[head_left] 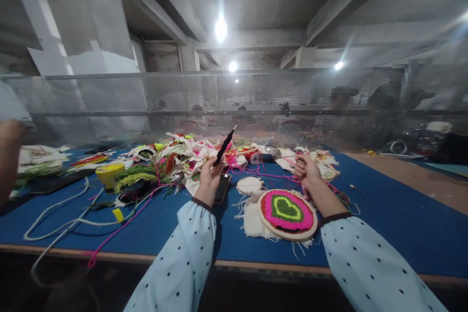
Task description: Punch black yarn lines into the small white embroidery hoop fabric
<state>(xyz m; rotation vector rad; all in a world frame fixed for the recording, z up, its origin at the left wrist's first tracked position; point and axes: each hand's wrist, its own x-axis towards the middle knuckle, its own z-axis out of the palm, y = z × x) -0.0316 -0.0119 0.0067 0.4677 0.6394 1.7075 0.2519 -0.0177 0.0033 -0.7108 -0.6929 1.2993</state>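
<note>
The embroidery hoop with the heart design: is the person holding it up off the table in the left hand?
No. The embroidery hoop lies flat on the blue table, while the left hand holds a black tool.

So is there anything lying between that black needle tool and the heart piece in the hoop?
Partly. The left hand holds the black punch needle up above the table. Between it and the heart hoop lie a phone and a small round wooden disc, both flat on the blue table. Nothing tall blocks the way.

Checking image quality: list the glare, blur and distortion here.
Head view: ceiling lamps flare with streaks; mesh screen and everything behind it hazy; wide-angle bending at the edges; hoop, left hand and right hand fairly sharp.
</note>
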